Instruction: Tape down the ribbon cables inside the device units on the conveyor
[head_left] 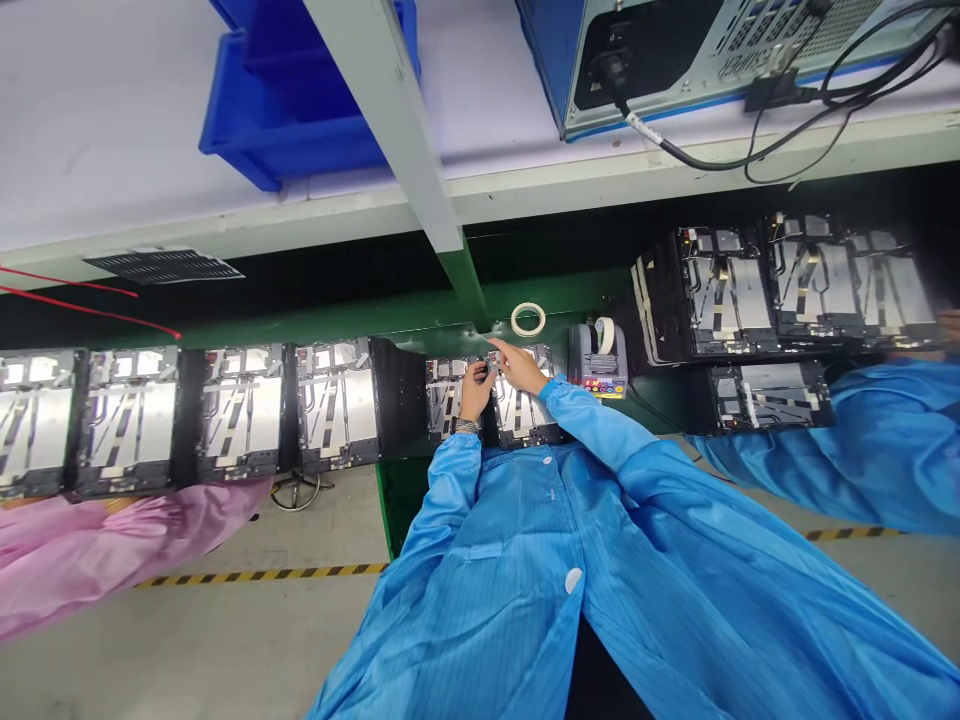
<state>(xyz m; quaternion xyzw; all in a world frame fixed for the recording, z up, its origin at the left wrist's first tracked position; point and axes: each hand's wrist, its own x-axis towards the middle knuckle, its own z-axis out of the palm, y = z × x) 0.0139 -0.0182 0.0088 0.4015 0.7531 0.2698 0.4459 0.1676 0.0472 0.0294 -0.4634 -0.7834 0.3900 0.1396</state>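
Note:
In front of my body lie two opened tablet-like devices with silver plates and dark frames, side by side on the green bench. My left hand (476, 392) is at the gap between the left device (442, 400) and the right device (516, 412); its fingers are curled in, close to the right device's upper left corner. From the other side my right hand (523, 368) reaches over that device's top edge, with thumb and fingers drawn together at the left hand's fingertips. Whatever small thing is between the fingers is too small to make out.
A tape roll (528, 319) lies behind the devices, and a tape dispenser (598, 358) stands right of them. Stacked devices (341, 405) line the left; more stacks (726, 300) stand right. Co-workers' pink sleeve (150, 530) and blue sleeve (892, 440) flank me. A shelf post (427, 150) rises ahead.

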